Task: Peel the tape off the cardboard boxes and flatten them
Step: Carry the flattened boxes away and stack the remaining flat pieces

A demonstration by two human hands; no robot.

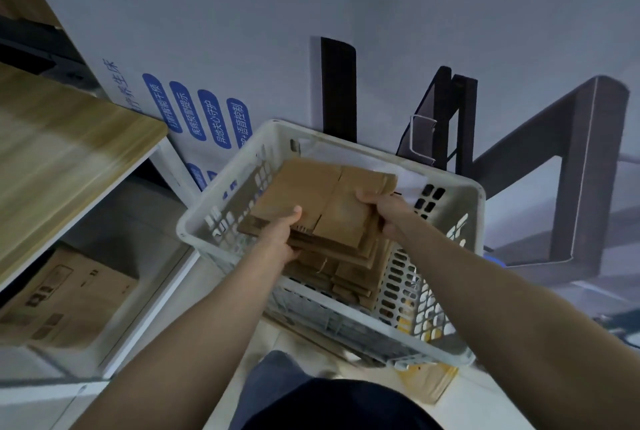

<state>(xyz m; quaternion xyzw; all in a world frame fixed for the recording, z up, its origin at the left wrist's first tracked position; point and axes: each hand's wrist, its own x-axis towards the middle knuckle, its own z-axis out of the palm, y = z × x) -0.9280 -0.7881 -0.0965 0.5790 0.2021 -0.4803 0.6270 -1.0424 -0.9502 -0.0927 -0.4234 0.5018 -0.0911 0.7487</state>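
A flattened brown cardboard box point(322, 197) is held level over a white perforated plastic crate point(464, 187). My left hand point(280, 239) grips its near left edge, thumb on top. My right hand point(384, 211) grips its right edge, thumb on top too. Beneath it, inside the crate, lies a stack of several flattened cardboard pieces point(346, 273). White paper point(408, 180) shows at the crate's far side. No tape is visible on the held box.
A wooden tabletop point(62, 152) with a white frame stands at the left, with a printed cardboard box point(65, 298) under it. A large white printed carton point(346, 31) fills the background. Flat cardboard point(429, 384) lies on the floor under the crate.
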